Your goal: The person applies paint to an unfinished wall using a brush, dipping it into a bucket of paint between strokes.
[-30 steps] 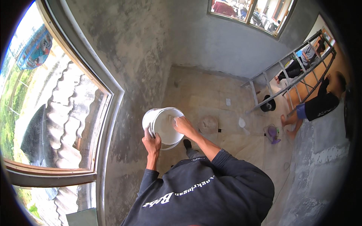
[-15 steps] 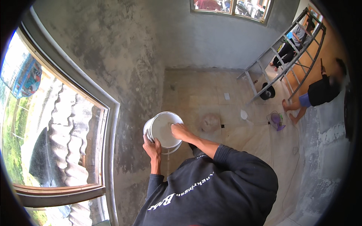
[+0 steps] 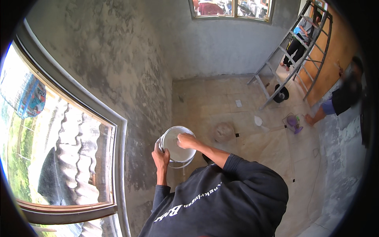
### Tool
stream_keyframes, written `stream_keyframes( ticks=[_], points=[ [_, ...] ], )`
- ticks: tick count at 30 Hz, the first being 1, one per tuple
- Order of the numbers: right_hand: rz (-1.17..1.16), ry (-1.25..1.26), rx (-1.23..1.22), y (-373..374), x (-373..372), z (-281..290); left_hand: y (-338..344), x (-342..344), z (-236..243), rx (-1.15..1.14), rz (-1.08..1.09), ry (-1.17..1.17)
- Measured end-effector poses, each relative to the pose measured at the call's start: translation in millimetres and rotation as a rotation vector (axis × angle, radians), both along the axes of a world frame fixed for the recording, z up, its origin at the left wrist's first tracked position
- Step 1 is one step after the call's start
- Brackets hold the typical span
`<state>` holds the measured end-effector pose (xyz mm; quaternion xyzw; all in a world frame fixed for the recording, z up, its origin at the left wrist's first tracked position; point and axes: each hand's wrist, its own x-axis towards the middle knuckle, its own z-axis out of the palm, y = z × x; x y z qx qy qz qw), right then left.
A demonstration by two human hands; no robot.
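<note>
at the far left a large window with a grey frame [image 3: 118,130] looks out on a corrugated roof, and beside it rises a rough grey plastered wall [image 3: 130,79]. next comes the left hand [image 3: 161,157], its fingers wrapped shut around the rim and near side of a round white plastic bucket [image 3: 173,152], which hangs in the air in front of the person's chest, close to the wall and high above the floor. the right hand [image 3: 186,140] reaches into the bucket's mouth from the right; its fingers look curled down inside, but i cannot tell whether they grip anything, since the inside is pale and washed out. the step in hand looks like drawing or stirring material from the bucket while the left hand steadies it; the next move would call for a firm hold on the rim so the bucket does not tip. further right, on the tiled beige floor [image 3: 244,150], lies a grey round lump [image 3: 224,131], then a purple object [image 3: 293,122], a metal ladder [image 3: 292,51] leaning up, and another person's dark sleeve [image 3: 343,96] at the far right edge.
</note>
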<state>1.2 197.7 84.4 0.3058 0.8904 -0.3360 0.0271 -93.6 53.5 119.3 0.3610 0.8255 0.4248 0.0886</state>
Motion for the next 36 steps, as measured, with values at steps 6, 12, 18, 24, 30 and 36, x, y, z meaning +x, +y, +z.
stream_keyframes(
  ticks=[6,12,18,24,30,36],
  points=[
    [0.1,0.001,-0.027,5,-5,-6,9,3,4,-0.023,-0.095,0.027],
    [0.073,0.03,0.023,3,-10,-7,9,3,15,0.053,-0.11,-0.088],
    [0.098,0.016,-0.046,-19,-13,22,-16,4,5,0.108,0.046,-0.087],
    [0.197,-0.008,-0.033,-44,-22,19,-39,12,14,0.046,0.141,-0.217],
    [0.253,-0.005,-0.039,-49,-28,4,-48,21,11,0.086,0.175,-0.237],
    [0.206,0.219,-0.427,-23,-9,28,-77,19,-22,0.204,0.316,-0.249]
  ],
)
